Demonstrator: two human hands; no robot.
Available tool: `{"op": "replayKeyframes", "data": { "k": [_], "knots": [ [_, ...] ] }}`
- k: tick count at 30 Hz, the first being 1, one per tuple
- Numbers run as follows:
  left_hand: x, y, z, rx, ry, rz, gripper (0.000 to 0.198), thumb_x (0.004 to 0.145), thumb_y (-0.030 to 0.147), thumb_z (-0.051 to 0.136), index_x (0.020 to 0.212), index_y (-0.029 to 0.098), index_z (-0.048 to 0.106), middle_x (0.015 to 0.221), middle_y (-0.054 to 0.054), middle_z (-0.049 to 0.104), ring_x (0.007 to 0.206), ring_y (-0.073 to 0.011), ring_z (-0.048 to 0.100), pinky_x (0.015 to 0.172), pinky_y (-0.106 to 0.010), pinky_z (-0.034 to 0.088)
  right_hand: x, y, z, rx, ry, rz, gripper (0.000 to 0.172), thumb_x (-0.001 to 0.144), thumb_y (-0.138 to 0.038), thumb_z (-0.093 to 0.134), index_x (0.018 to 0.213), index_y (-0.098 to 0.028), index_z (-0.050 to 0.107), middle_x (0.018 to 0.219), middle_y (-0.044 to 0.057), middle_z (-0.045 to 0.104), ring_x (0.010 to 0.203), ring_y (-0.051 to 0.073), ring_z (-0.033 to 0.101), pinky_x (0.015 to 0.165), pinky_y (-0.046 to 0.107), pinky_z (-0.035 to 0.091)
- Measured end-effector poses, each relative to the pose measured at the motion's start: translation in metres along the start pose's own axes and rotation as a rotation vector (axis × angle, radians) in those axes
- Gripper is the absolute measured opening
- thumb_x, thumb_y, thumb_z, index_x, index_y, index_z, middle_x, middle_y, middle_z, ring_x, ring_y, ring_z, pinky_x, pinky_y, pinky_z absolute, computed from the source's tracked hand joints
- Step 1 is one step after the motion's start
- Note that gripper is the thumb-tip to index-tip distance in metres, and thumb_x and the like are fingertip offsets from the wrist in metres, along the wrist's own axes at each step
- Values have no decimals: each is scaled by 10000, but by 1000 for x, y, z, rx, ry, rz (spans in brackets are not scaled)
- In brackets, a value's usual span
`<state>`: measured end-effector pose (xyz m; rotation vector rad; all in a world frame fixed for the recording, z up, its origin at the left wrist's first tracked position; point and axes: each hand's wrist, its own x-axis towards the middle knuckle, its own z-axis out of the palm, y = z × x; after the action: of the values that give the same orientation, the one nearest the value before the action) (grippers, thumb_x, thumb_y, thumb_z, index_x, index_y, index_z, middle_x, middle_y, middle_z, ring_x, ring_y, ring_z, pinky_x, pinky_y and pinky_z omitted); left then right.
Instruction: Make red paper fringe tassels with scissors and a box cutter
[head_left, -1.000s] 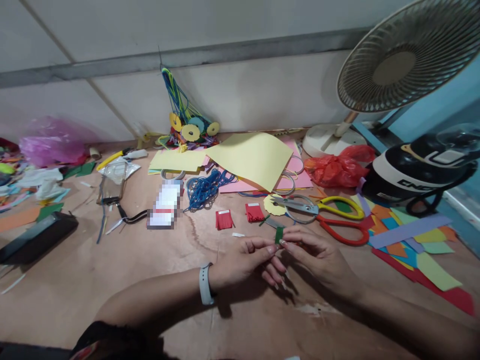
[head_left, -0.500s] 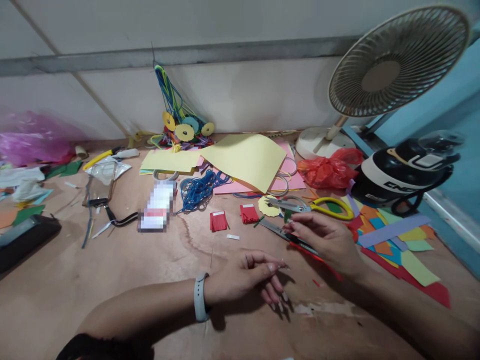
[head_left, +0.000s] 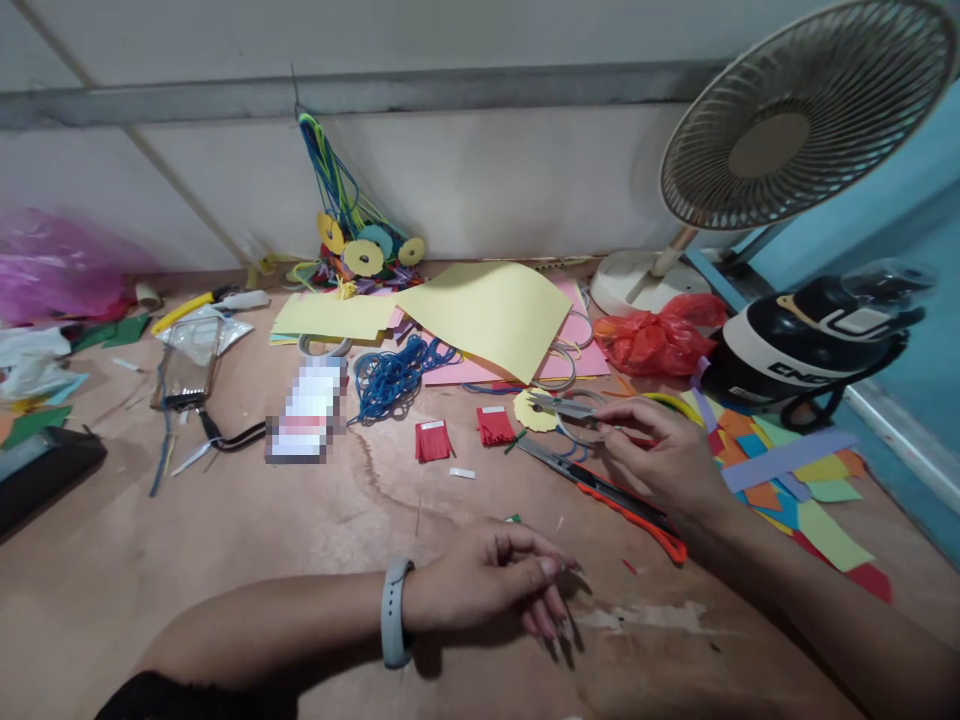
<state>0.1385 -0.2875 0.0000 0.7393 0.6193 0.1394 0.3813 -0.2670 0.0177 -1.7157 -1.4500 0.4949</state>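
Note:
My left hand (head_left: 502,580), with a pale band on the wrist, rests low over the table, fingers loosely bent and apart, holding nothing. A small green piece (head_left: 512,519) peeks out just behind it. Bent fingers of my right hand (head_left: 652,450) close around the middle of the yellow-handled scissors (head_left: 562,405), hiding their pivot. Below that hand lies an orange utility knife (head_left: 630,505), its blade pointing left. A scalloped yellow paper disc (head_left: 529,415) sits under the scissor tips. Two red fringed paper pieces (head_left: 433,442) lie to the left, near a small white strip (head_left: 462,473).
Yellow paper sheets (head_left: 487,315) and a blue cord bundle (head_left: 394,380) lie toward the wall. A fan (head_left: 772,140), a red plastic bag (head_left: 660,335), a black bottle (head_left: 795,340) and coloured paper scraps (head_left: 787,470) are at right. A phone case (head_left: 191,360) lies left.
The green piece has left my right hand's fingers, and that hand has moved up from the knife to the scissors. A green piece now shows behind my left hand, which stays nearly in place.

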Motion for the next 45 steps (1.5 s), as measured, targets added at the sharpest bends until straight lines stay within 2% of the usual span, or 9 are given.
{"op": "replayKeyframes", "data": {
  "k": [4,7,12,17,25,32,39,42,45],
  "knots": [
    [-4,11,3,55,50,27,468,793,524,734,1023,119,686,703,-34,692,566,-99,640,564,-204,499,-7,0,4,323,-180,260,308,687,-442,728,846,-188,659,796,61,712,703,208,689,640,329,572],
    [-6,27,0,167,184,203,432,823,517,705,1015,130,690,731,-28,678,605,-94,618,593,-204,495,-16,-10,5,415,-337,355,342,671,-443,764,872,-187,657,737,39,701,662,199,689,593,298,566],
    [-3,45,-16,502,272,431,396,912,461,609,1159,155,661,902,-66,702,726,-123,635,679,-236,506,-31,-27,6,352,-471,362,326,701,-429,730,903,-174,702,726,40,687,589,158,616,493,257,496],
    [-1,47,-21,734,268,456,382,956,422,537,1199,149,648,942,-81,713,792,-141,638,703,-231,493,-38,-24,8,349,-627,349,299,816,-439,655,967,-186,703,745,31,654,597,122,544,501,232,427],
    [-1,44,-16,670,239,411,245,927,299,552,1029,119,682,743,-32,686,611,-98,605,584,-191,468,-46,-13,12,404,-707,451,271,840,-438,646,955,-193,669,660,-10,582,546,95,477,475,209,353],
    [-4,43,-16,709,235,432,305,807,269,666,1057,99,698,765,-61,713,619,-117,639,562,-186,480,-43,-14,10,392,-727,402,261,810,-420,670,915,-182,694,649,-6,582,549,104,498,491,217,374],
    [-3,41,-16,750,279,480,207,846,254,620,926,102,735,707,-45,700,607,-94,603,571,-178,457,-45,-27,9,414,-757,482,268,775,-404,688,909,-171,700,631,-6,571,520,89,447,461,207,334],
    [-1,40,-16,603,282,397,205,832,290,652,905,108,712,645,-23,669,557,-97,601,527,-183,456,-42,-28,5,389,-788,459,296,775,-438,684,914,-177,701,626,-5,578,491,85,426,439,210,318],
    [2,40,-17,336,254,285,294,807,406,705,884,125,666,606,-7,653,490,-105,600,482,-202,471,-39,-26,2,390,-783,393,329,784,-496,687,902,-190,708,691,22,620,564,116,507,474,225,368]
  ]
}}
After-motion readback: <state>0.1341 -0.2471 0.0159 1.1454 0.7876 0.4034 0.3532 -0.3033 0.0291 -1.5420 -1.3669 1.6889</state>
